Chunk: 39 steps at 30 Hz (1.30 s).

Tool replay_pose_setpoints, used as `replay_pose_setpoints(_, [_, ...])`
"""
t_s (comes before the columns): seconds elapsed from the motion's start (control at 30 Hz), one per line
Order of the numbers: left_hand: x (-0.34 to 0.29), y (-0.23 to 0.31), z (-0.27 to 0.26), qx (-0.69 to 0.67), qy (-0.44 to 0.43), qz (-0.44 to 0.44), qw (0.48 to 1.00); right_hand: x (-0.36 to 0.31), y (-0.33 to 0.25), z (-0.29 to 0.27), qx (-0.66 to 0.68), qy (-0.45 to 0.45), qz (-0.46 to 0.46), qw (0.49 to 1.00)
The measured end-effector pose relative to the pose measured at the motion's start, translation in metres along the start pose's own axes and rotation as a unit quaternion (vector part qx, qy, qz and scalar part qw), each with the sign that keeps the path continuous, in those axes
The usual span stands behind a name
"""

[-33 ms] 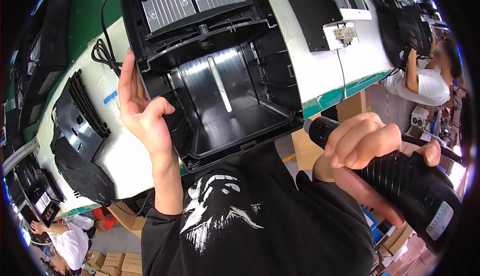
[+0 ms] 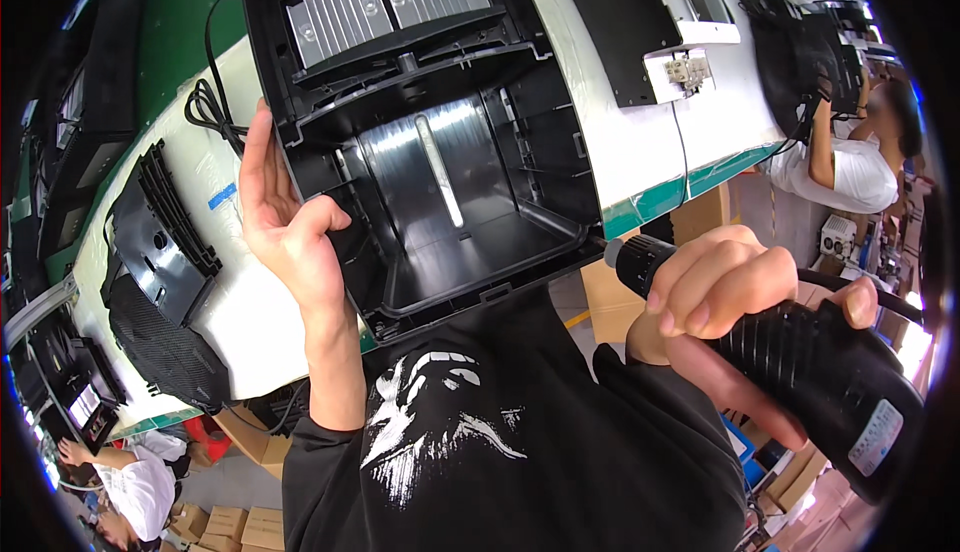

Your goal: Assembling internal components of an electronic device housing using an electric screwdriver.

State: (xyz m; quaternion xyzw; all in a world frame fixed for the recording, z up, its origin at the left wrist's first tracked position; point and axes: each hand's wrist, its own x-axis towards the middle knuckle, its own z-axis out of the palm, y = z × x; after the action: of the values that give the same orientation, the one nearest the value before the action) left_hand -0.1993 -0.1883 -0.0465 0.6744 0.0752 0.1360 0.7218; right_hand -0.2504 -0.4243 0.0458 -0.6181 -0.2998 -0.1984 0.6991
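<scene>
A large black plastic housing [image 2: 557, 122] lies in front of me, its open cavity facing up. Two finned metal heat sinks [image 2: 340, 27] sit in its far section, and a pale strip [image 2: 440, 172] runs along the cavity's shiny inner wall. My left hand [image 2: 290, 227] grips the housing's left wall, thumb bent over the rim and fingers along the outside. In my right hand [image 2: 720, 282] is a black corded electric screwdriver [image 2: 850, 402], fingers wrapped round it. Its tip points left at the housing's near right corner; whether it touches a screw there is too small to tell.
On the white-covered bench, black panels and a mesh part [image 2: 165, 342] lie left, beside a coiled cable [image 2: 207, 107]. A black-and-white unit [image 2: 640, 32] stands at right. Co-workers in white shirts are at far right [image 2: 850, 167] and lower left [image 2: 140, 482]. Cardboard boxes [image 2: 240, 527] stand below.
</scene>
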Motion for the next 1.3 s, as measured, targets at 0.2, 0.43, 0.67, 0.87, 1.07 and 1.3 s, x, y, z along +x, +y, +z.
replay_pose_setpoints(0.2, [0.003, 0.003, 0.002, -0.045, -0.005, -0.024, 0.999, 0.004, -0.017, -0.002, 0.002, 0.051, -0.018, 0.999])
replay_pose_setpoints(0.43, [0.002, 0.001, -0.006, -0.028, 0.002, -0.001, 1.0, 0.025, -0.084, -0.078, 0.096, 0.145, -0.191, 0.966])
replay_pose_setpoints(0.67, [0.0, 0.003, 0.001, 0.002, -0.006, -0.003, 1.0, 0.025, -0.039, -0.167, -0.262, 0.299, -0.194, 0.897])
replay_pose_setpoints(0.87, [-0.001, 0.005, 0.002, 0.013, 0.001, -0.013, 1.0, 0.023, 0.001, -0.183, -0.258, 0.257, -0.092, 0.927])
replay_pose_setpoints(1.07, [-0.011, -0.002, 0.015, 0.032, 0.015, -0.017, 0.999, 0.058, 0.004, -0.208, -0.15, 0.182, -0.03, 0.971])
replay_pose_setpoints(1.3, [-0.016, -0.004, 0.021, -0.012, 0.022, -0.003, 1.0, 0.143, 0.05, -0.184, -0.251, 0.214, 0.101, 0.939])
